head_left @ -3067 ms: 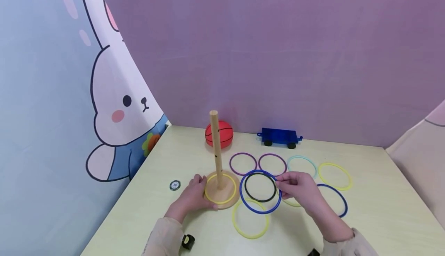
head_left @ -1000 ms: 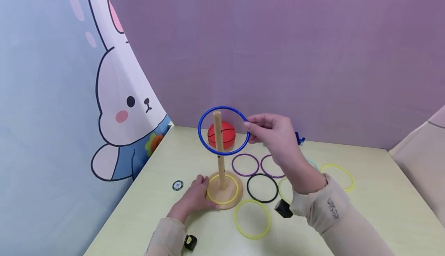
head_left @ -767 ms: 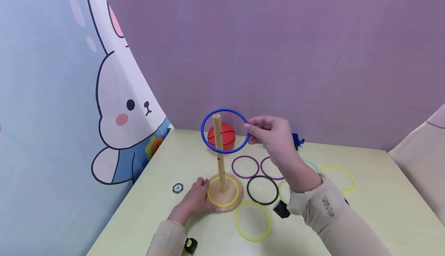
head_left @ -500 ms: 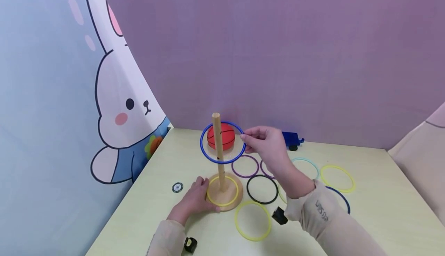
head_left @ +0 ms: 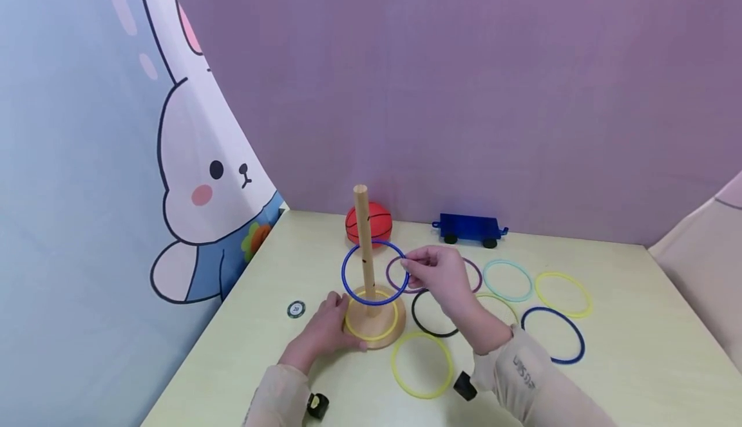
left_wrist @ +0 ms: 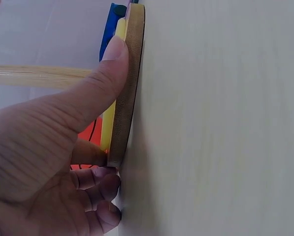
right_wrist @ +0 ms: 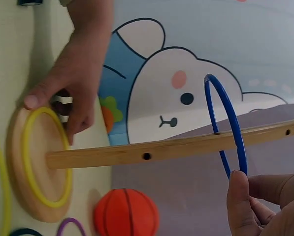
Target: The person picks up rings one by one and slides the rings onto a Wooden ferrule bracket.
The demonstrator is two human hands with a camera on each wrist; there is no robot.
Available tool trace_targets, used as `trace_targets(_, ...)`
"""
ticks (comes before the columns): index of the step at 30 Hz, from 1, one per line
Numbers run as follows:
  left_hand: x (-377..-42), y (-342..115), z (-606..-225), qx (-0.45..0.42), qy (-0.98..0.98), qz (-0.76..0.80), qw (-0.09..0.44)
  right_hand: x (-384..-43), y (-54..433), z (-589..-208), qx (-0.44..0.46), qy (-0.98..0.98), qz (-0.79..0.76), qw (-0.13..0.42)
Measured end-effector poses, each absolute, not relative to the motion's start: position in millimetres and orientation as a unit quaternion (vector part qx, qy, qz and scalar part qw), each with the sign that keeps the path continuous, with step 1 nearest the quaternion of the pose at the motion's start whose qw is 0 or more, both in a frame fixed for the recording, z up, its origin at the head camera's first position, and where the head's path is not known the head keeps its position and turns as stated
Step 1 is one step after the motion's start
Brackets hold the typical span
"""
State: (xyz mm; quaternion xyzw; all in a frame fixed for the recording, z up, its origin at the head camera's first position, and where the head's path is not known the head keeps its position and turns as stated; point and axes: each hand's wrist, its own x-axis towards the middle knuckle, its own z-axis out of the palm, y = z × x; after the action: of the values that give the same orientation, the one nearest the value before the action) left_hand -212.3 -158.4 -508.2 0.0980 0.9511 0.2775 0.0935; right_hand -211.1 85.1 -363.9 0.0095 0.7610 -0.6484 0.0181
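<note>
A wooden ring-toss stand with an upright peg has a yellow ring lying around the peg on its round base. My left hand holds the edge of that base, its thumb over the rim in the left wrist view. My right hand pinches a blue ring between thumb and fingertips. The blue ring encircles the peg, part way down and above the base. In the right wrist view, the peg passes through the blue ring, and my right fingertips sit at the ring's edge.
Several rings lie right of the stand, among them yellow, black, turquoise and dark blue. Behind are a red basketball-patterned ball and a blue toy wagon. A round chip lies left.
My right hand has carried the blue ring left from above the other rings, up over the peg's top, then down along the peg. My left hand stays at the base.
</note>
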Motion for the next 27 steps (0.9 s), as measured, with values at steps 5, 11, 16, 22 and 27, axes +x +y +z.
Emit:
trace_targets(5,-213.0,-159.1,-507.9,0.093,0.948,0.288,0.094,-213.2,83.9,-390.5,0.025,0.759,-0.650,0.025)
trace_targets(11,-213.0,-158.9,-508.5,0.096,0.947,0.291,0.096,-216.3,82.4,-424.1,0.045,0.771,-0.634,0.037)
trace_targets(16,-212.4,-157.6,-506.5,0.096,0.948,0.288,0.091,-218.7,80.7,-448.4,0.048,0.777,-0.626,0.033)
trace_targets(22,-211.5,-157.4,-505.5,0.105,0.953,0.272,0.080,-222.3,77.0,-475.4,0.027,0.776,-0.630,0.023)
trace_targets(27,-210.3,-156.8,-503.3,0.109,0.953,0.272,0.079,-227.4,72.3,-490.4,0.034,0.764,-0.644,0.032)
